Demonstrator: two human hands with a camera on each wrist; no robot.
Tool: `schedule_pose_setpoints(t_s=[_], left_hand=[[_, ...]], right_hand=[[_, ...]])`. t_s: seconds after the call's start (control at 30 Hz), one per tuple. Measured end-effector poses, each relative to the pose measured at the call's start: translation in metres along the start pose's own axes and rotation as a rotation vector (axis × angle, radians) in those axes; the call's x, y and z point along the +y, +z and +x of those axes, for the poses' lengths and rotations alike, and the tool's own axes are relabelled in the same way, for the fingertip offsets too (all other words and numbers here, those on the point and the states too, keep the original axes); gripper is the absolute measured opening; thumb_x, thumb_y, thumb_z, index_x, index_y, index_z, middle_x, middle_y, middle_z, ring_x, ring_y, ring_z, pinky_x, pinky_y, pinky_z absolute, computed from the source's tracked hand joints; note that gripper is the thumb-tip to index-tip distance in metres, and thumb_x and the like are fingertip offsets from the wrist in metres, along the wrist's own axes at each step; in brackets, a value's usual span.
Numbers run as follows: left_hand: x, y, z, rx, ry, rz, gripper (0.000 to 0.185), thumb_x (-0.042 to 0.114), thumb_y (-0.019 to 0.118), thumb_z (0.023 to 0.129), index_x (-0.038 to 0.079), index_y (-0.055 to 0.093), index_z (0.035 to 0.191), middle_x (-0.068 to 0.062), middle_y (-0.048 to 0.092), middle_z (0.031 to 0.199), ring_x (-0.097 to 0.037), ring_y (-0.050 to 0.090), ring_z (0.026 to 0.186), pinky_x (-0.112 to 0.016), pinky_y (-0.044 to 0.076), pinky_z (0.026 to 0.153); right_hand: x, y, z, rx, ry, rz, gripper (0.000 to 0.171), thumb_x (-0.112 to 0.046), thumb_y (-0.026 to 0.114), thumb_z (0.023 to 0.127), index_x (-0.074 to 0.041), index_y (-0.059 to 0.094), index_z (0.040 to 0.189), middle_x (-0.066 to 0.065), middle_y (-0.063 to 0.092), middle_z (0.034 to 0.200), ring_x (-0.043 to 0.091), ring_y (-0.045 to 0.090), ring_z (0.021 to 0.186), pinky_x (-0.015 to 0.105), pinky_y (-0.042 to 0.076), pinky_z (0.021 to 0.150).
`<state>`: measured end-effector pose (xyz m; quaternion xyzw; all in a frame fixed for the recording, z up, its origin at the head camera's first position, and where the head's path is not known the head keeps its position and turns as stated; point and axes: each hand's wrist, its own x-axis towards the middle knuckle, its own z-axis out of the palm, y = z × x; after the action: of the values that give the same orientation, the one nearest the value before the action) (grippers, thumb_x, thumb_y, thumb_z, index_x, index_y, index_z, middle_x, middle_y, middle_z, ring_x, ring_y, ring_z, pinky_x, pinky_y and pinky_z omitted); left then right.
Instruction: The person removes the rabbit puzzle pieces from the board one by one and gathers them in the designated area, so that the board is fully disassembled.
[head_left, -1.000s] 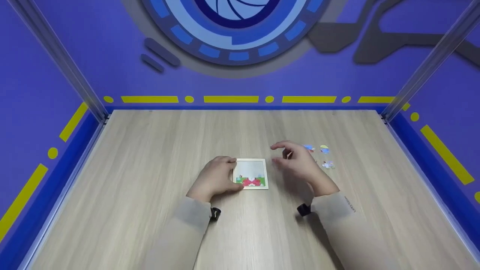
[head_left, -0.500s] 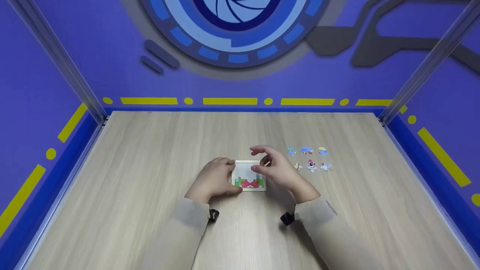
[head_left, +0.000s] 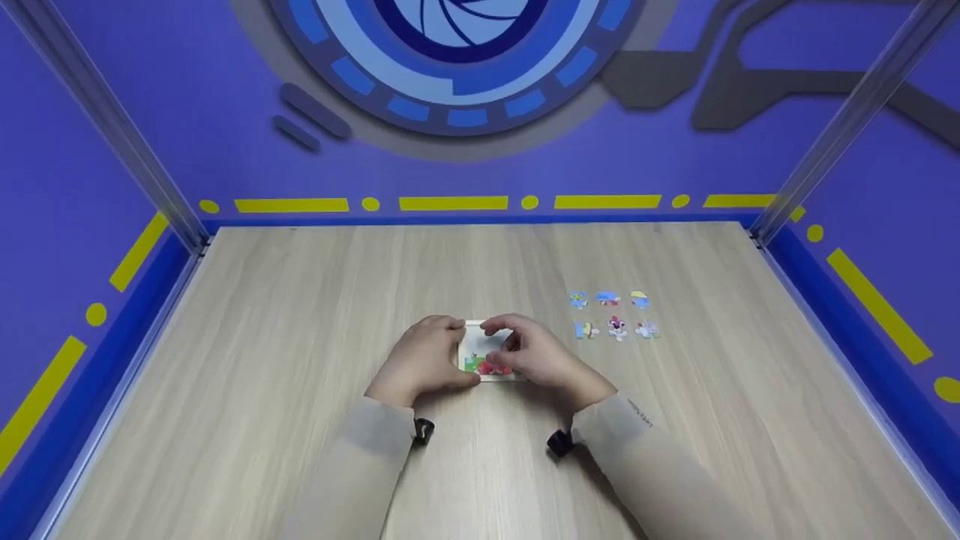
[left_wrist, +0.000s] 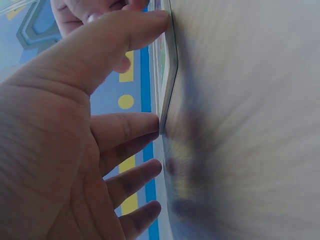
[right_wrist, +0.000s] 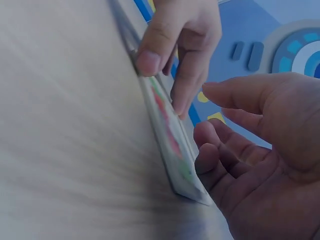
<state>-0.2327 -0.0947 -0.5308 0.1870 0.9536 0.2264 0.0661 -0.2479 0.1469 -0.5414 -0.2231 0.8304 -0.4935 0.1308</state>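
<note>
A small square jigsaw tray (head_left: 470,346) with a pale border lies on the table. Green and red picture pieces (head_left: 493,367) fill its near part, while the far part shows bare grey-white. My left hand (head_left: 424,360) holds the tray by its left side, index finger at the far corner and thumb (right_wrist: 149,62) on the near edge. My right hand (head_left: 541,356) hovers over the tray's right half, its thumb and index finger apart. No piece shows between them in the right wrist view, and this hand hides the tray's right side.
Several loose jigsaw pieces lie in two rows right of the tray, among them a bird-faced piece (head_left: 616,328) and a yellow-and-blue piece (head_left: 639,299). Blue panels (head_left: 480,176) wall the wooden table (head_left: 300,300) at the back and sides.
My right hand has moved left from beside the loose pieces to over the tray, uncovering those pieces. My left hand keeps its hold on the tray. The head view has shifted slightly.
</note>
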Motion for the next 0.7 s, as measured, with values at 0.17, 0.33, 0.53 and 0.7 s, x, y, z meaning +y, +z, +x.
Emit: schedule_pose_setpoints(t_s=[0.17,0.33,0.53,0.7], left_hand=[[0.000,0.000,-0.002,0.011,0.004,-0.014,0.083,0.050,0.096,0.086,0.004,0.073,0.150,-0.011,0.065,0.165,-0.036,0.052,0.161,-0.052,0.041,0.139],[0.000,-0.001,-0.002,0.008,-0.007,-0.022,0.084,0.049,0.096,0.086,0.004,0.071,0.152,-0.011,0.065,0.165,-0.035,0.051,0.162,-0.051,0.040,0.139],[0.000,0.000,-0.002,-0.008,-0.009,-0.010,0.087,0.048,0.096,0.088,0.002,0.067,0.156,-0.013,0.062,0.167,-0.035,0.049,0.164,-0.051,0.038,0.140],[0.001,-0.002,-0.003,-0.031,-0.002,0.008,0.089,0.049,0.094,0.091,0.001,0.063,0.159,-0.014,0.059,0.171,-0.036,0.046,0.166,-0.053,0.037,0.141]], right_hand=[[0.001,0.007,-0.001,-0.032,-0.006,-0.081,0.047,-0.016,0.086,0.100,-0.004,0.073,0.143,0.018,0.069,0.140,0.012,0.060,0.091,0.019,0.051,0.072],[0.000,0.014,-0.001,-0.036,-0.021,-0.214,0.047,-0.018,0.083,0.102,-0.006,0.074,0.146,0.014,0.065,0.140,0.012,0.060,0.097,0.023,0.053,0.083],[-0.001,0.017,-0.002,-0.039,-0.013,-0.307,0.045,-0.019,0.078,0.106,-0.007,0.074,0.149,0.011,0.061,0.139,0.013,0.058,0.099,0.031,0.052,0.088],[-0.003,0.018,-0.002,-0.065,-0.040,-0.338,0.042,-0.015,0.074,0.107,-0.006,0.074,0.148,0.012,0.057,0.136,0.012,0.056,0.093,0.030,0.049,0.086]])
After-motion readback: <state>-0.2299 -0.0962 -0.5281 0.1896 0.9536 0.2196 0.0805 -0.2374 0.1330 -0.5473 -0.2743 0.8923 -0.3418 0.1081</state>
